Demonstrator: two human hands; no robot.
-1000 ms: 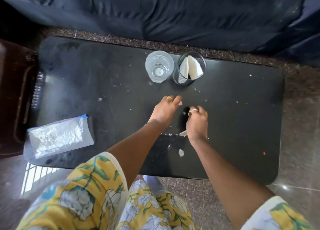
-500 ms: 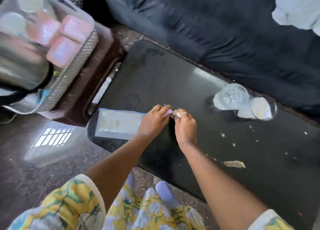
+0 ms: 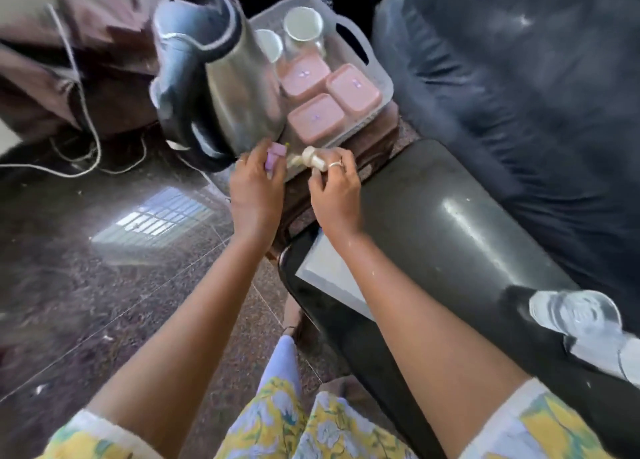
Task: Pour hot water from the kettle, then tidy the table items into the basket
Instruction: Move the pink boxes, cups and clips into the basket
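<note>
A steel kettle [image 3: 221, 78] with a black handle stands at upper left, beside a grey basket [image 3: 379, 74] holding pink-lidded boxes [image 3: 317, 116] and glass jars [image 3: 303, 26]. My left hand [image 3: 256, 188] pinches a small pink wrapper [image 3: 275, 154] near the kettle's base. My right hand [image 3: 334, 188] holds a crumpled cream scrap [image 3: 311, 159] just in front of the basket. Both hands hover over the brown stool [image 3: 377, 143] that carries the basket. A drinking glass [image 3: 575, 311] and a blurred mesh cup with a napkin [image 3: 609, 351] stand on the black table [image 3: 450, 216] at right.
A clear plastic packet [image 3: 329, 278] lies on the table's near-left corner under my right forearm. White cords [image 3: 79, 112] trail over the glossy stone floor at left. A dark sofa [image 3: 519, 78] fills the upper right.
My view has swung left from the table to the kettle and basket. Both hands have carried their scraps off the table, over to the basket's near edge.
</note>
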